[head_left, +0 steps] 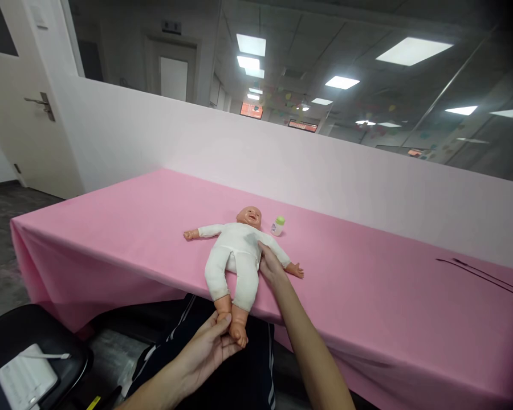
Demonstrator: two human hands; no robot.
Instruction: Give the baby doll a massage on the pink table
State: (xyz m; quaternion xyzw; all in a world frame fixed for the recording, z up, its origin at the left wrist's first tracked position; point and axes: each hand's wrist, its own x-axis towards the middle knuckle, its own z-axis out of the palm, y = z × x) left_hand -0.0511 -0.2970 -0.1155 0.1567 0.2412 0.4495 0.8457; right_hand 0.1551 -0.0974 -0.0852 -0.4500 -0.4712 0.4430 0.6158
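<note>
A baby doll (235, 256) with a white cloth body and a hard plastic head lies face up on the pink-covered table, arms spread wide. Its lower legs stick out past the front edge. My left hand (211, 344) is closed around one foot, thumb on top and fingers underneath. At the doll's side, below its outstretched arm, my right hand (271, 265) grips the body; most of its fingers are hidden behind the doll. A small bottle (277, 226) with a green cap stands beside the doll's head.
Pink cloth (123, 216) covers the table, which meets a white half wall (325, 176) with glass above. Dark thin cords (483, 273) lie at the right. A black chair (64, 336) at lower left bears a white box-shaped device (28, 378). A door (29, 102) stands far left.
</note>
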